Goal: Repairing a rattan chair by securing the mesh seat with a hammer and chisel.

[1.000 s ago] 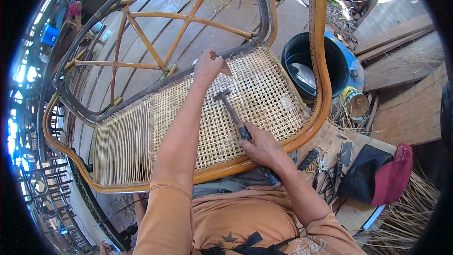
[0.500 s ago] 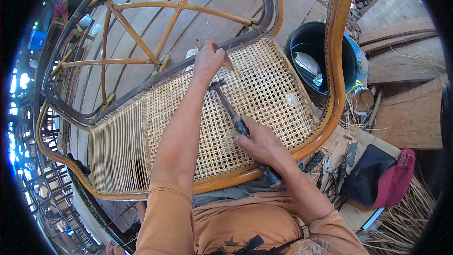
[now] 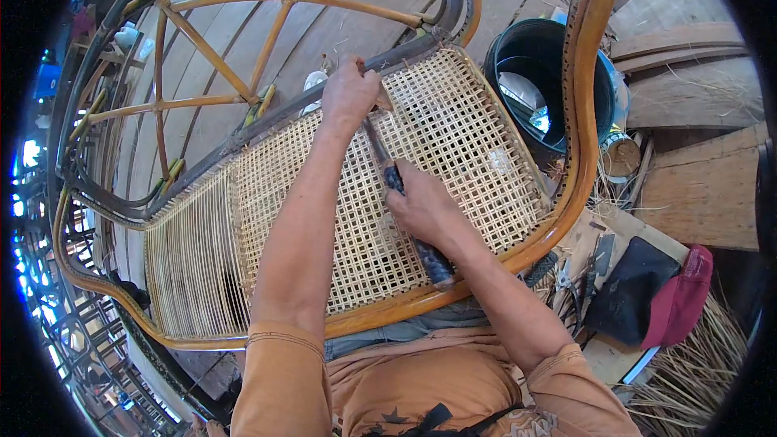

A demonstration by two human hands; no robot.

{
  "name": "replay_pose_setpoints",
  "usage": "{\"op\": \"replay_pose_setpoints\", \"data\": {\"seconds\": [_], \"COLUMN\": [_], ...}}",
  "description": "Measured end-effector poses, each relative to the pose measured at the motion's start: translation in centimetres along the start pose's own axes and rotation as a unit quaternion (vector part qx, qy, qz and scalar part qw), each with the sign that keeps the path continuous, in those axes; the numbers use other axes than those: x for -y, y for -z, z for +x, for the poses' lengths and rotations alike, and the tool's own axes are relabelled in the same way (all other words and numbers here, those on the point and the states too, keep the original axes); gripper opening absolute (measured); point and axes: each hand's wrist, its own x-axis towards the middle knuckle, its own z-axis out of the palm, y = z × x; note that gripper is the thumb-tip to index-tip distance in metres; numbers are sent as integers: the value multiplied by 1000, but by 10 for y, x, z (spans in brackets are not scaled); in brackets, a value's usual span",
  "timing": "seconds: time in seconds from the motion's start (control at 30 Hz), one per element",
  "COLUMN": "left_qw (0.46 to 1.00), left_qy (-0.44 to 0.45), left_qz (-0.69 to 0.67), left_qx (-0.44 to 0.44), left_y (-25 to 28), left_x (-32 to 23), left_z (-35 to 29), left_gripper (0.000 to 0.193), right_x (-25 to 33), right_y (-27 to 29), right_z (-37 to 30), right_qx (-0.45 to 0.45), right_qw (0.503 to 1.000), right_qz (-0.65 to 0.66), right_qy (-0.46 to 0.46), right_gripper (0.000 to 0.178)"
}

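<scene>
A rattan chair frame [image 3: 344, 324] with a woven cane seat [image 3: 453, 170] lies across my lap. My right hand [image 3: 425, 209] grips a hammer [image 3: 431, 263] by its dark, wrapped handle, which slants up over the weave. The hammer's head is close by my left hand and mostly hidden. Against the dark far rail [image 3: 283, 117], my left hand [image 3: 350, 97] is closed on a small flat, pointed brown piece [image 3: 384, 100]. Only its tip shows beside the fingers, so its kind is unclear. Left of the squared weave, the strands [image 3: 194, 251] run one way only.
A dark bucket [image 3: 487, 65] holding something pale stands beyond the seat's right end. Brown poles [image 3: 218, 57] cross within the frame over floor planks [image 3: 356, 28]. At right lie a black and maroon cap [image 3: 676, 295], small tools [image 3: 603, 255], boards [image 3: 704, 186] and loose cane strips [image 3: 688, 380].
The hammer and my right hand have moved up and left, bringing the hammer's head to my left hand. My left hand has shifted slightly left, as has the chair in view.
</scene>
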Motion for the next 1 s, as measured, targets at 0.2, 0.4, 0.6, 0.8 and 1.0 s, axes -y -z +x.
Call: {"op": "replay_pose_setpoints", "data": {"seconds": [0.2, 0.4, 0.6, 0.8, 1.0], "left_qw": [1000, 997, 998, 997, 998], "left_qy": [-5, -13, 7, -2, -1], "left_qz": [-5, -76, -56, -78, -58], "left_qx": [-1, 2, -4, -20, -20], "left_y": [1, 14, 17, 14, 7], "left_x": [4, 1, -13, -11, -13], "left_z": [1, -22, -42, -47, -52], "left_gripper": [39, 39, 38, 37, 38], "right_x": [3, 5, -3, -7, -3], "right_y": [-10, -15, -8, -7, -2], "right_z": [-3, -42, -55, -58, -49], "right_qx": [-19, 45, 8, 6, 16], "right_qw": [1000, 999, 999, 1000, 999], "right_qz": [-11, -21, -36, -13, -37], "right_qy": [-11, -8, 19, 18, 4], "right_gripper": [32, 41, 44, 41, 38]}}
